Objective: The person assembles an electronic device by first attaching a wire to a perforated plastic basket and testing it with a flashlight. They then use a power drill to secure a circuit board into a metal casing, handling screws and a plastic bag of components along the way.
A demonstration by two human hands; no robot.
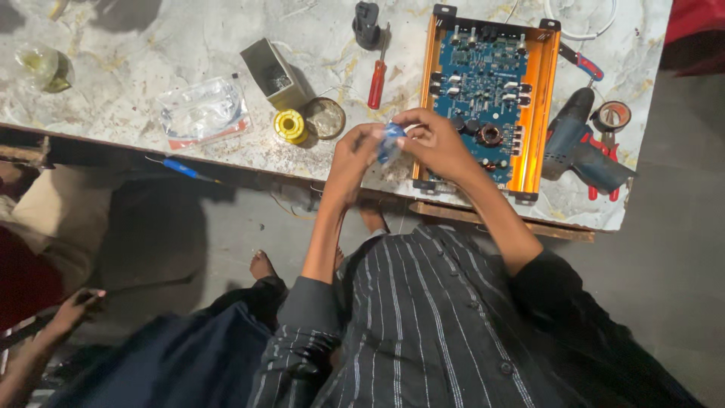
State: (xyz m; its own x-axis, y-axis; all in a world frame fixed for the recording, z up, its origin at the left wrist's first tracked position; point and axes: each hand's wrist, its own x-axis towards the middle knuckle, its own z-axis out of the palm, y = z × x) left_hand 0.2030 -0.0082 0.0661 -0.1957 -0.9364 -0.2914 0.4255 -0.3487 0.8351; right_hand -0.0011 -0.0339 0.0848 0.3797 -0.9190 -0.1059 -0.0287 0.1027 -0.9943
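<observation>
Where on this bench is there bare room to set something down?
Bare marble lies between the plastic bag and the glass, and above the metal box. Around the circuit board it is crowded: screwdriver, drill, tape roll, both hands.

The small blue thing (391, 141) is mostly covered by the fingers of the left hand (355, 155) and right hand (432, 141); what it is cannot be told. At twelve o'clock a white cable loop (580, 29) is cut by the top edge. At eight o'clock another person's hand (69, 310) grips something dark, blurred.
</observation>
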